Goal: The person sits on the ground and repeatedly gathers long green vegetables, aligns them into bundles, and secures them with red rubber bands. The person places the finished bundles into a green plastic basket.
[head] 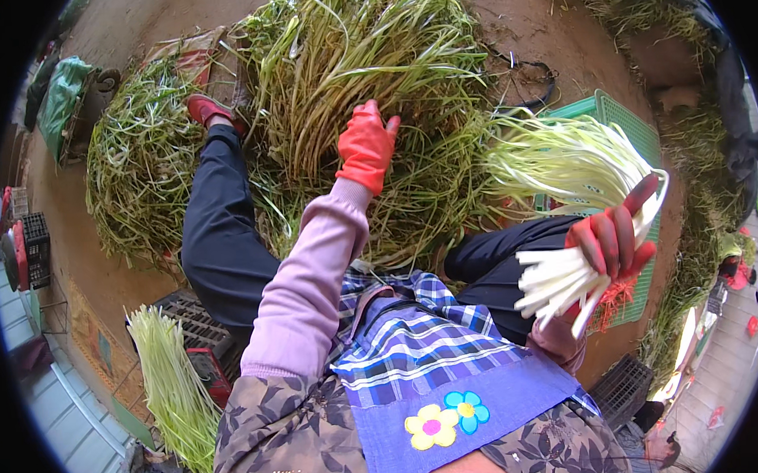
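My right hand [611,248], in a dark-stained red glove, grips a bundle of chive-like stalks [572,164]. Their thick white stem ends [555,286] poke out below the fist, and pale green leaves droop over a green plastic crate [631,121]. In an orange-red glove, my left hand [367,148] is over a large heap of untrimmed stalks [346,67] with brownish stems. Its thumb stands apart from the fingers, and I see nothing held in it; whether the fingertips touch the heap I cannot tell.
Trimmings form a mound [147,158] beside my left foot. A cleaned bundle [176,385] rests by a black plastic crate [192,321] at my left. Bunched red ties [613,302] hang near the green crate. A black cord [547,83] lies on the dirt floor.
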Available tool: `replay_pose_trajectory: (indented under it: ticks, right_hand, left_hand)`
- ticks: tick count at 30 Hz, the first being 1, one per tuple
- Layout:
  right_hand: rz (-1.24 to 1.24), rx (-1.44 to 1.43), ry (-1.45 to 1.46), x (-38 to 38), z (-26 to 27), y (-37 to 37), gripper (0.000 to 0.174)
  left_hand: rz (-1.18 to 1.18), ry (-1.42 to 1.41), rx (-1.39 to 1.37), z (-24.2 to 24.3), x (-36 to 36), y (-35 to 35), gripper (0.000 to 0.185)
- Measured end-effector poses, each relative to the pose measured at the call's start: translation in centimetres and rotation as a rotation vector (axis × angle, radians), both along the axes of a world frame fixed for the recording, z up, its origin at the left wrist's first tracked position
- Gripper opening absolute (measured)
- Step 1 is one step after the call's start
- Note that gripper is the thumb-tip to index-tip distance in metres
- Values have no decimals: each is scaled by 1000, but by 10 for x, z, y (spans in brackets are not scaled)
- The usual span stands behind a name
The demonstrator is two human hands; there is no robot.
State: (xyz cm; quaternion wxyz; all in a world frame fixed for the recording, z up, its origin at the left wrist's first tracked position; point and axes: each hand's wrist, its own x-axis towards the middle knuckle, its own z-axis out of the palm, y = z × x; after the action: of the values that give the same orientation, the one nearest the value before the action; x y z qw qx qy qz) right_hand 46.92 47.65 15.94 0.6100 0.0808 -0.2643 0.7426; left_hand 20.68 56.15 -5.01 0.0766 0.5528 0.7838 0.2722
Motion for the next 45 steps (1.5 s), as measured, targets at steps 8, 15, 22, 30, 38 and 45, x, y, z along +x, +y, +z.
replay_pose_trajectory:
  ticks: [8,15,22,30,38,45]
  right_hand:
    - [150,115,4,-2,-6,7,39]
    - [72,-330,-432,-36,-14,-13,26]
    - [146,-352,-927,-72,-24,-23,32]
    - [59,-199,-1062,-67,-24,-29,23]
    - [-68,-241,-1078,-67,-22,-33,18]
    - [-29,-346,-1040,-62,-36,-31,21]
  left_hand:
    - [-354,-66,210,51,-36,15,17]
    - [-407,-1164,-78,139,-38,-119,35]
    - [-423,-1196,-180,143,-12,-156,31]
    - [-662,-644,51,151,3,-151,28]
    - [-438,-1126,180,153,30,-147,23]
    - [-411,-1154,378,157,47,-152,26]
